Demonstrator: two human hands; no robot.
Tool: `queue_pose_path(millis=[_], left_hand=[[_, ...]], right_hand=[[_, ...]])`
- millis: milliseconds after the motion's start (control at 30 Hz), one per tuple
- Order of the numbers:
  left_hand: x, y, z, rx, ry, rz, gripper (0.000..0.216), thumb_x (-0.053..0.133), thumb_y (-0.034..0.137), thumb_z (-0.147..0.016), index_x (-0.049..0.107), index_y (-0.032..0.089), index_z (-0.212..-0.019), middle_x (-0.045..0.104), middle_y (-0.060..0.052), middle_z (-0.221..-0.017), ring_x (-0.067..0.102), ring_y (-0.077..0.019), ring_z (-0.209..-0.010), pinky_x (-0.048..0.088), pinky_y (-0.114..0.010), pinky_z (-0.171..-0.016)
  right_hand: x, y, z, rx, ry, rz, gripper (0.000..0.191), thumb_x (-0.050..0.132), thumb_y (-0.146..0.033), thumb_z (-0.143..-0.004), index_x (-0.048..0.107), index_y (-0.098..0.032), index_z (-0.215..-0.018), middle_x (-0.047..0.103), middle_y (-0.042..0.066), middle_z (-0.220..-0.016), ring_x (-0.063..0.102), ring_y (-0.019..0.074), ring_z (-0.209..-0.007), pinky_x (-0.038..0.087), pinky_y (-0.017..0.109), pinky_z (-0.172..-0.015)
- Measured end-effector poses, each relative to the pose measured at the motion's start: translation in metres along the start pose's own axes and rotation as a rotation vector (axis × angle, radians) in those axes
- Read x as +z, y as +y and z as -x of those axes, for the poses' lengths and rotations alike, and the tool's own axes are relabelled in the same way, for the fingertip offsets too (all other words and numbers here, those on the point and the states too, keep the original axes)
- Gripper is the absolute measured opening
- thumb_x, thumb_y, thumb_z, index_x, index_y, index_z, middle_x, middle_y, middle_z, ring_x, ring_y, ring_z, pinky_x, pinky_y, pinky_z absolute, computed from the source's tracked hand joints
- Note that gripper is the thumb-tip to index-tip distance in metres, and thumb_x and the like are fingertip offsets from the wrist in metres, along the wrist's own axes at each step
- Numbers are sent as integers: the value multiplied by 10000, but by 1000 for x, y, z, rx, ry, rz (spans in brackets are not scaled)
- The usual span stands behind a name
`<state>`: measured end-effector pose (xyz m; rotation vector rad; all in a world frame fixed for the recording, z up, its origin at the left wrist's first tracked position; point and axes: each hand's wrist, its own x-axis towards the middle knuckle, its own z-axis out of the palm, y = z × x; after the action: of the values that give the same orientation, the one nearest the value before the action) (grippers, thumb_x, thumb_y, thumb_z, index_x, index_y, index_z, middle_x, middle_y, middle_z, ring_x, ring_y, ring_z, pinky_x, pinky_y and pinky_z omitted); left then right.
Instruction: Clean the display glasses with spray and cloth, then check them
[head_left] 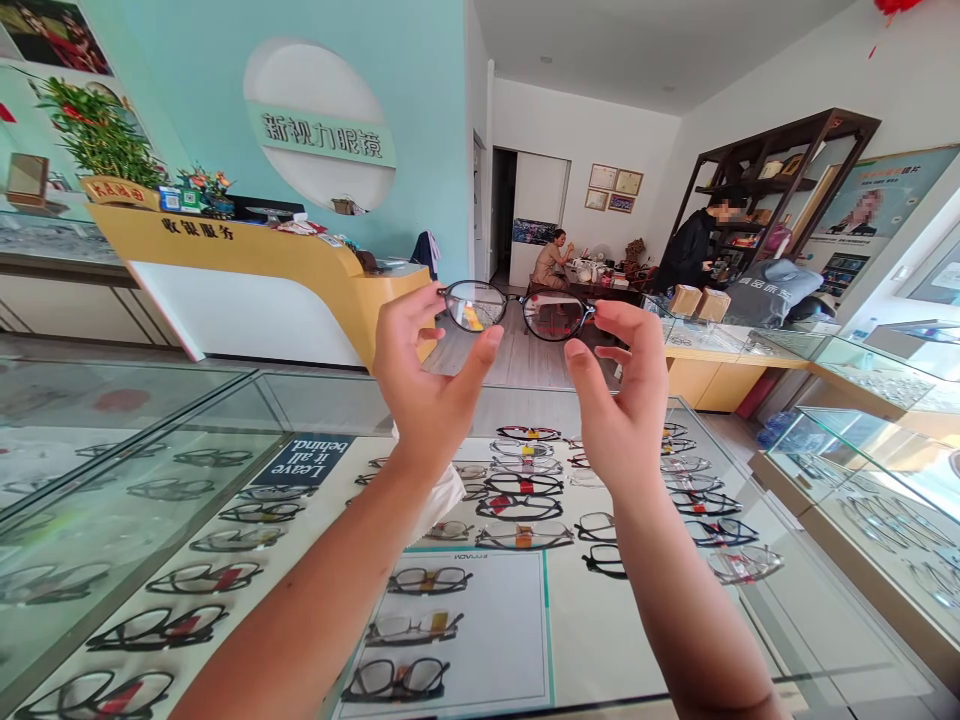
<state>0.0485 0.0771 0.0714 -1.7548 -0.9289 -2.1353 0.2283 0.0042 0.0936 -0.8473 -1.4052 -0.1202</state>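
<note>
Above glass display case, both hands raised. Left hand pinches left end of black-framed glasses; right hand pinches right end. Glasses level, lenses facing away. White cloth beneath left wrist. Rows of frames inside case.

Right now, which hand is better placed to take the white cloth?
Probably the left hand: the cloth shows just beside its wrist, while the right hand is farther off. Both hands pinch the glasses.
</note>
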Motion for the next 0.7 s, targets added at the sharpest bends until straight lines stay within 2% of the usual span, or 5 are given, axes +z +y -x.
queue_pose_path(millis=[133, 367, 467, 600, 700], left_hand=[[-2, 6, 0, 41, 41, -32, 587, 792, 586, -992, 536, 335, -1457, 712, -135, -1353, 749, -308, -1235, 660, -524, -907], [-11, 20, -1, 133, 91, -113, 632, 856, 607, -920, 586, 344, -1427, 703, -128, -1307, 694, -345, -1252, 631, -535, -865], [-13, 20, -1, 128, 79, -132, 665, 876, 622, -891, 593, 335, -1421, 698, -137, -1321, 672, -358, -1253, 618, -560, -900], [-14, 16, 1, 125, 61, -32, 712, 917, 582, -863, 586, 338, -1444, 673, -138, -1371, 640, -375, -1296, 573, -594, -1009], [-12, 13, 2, 151, 81, 18, 732, 942, 544, -848, 591, 346, -1459, 667, -130, -1396, 630, -382, -1334, 575, -581, -1013]], right_hand=[[0, 2, -3, 100, 17, -130, 262, 618, -422, -1071, 639, -297, -1301, 722, 100, -1335, 698, 267, -1280, 611, 459, -985], [0, 5, -10, 309, 24, -248, 292, 604, -523, -1061, 720, -271, -1154, 774, 61, -1145, 715, 227, -1085, 602, 412, -941], [0, 8, -12, 345, 27, -264, 301, 599, -535, -1060, 735, -274, -1126, 776, 55, -1124, 702, 224, -1060, 590, 399, -921], [0, 9, -12, 379, 23, -289, 308, 614, -548, -1055, 747, -276, -1110, 777, 52, -1152, 702, 226, -1061, 580, 404, -936], [-1, 8, -11, 398, -19, -304, 339, 582, -578, -1083, 743, -283, -1130, 780, 54, -1178, 710, 235, -1109, 574, 404, -961]])
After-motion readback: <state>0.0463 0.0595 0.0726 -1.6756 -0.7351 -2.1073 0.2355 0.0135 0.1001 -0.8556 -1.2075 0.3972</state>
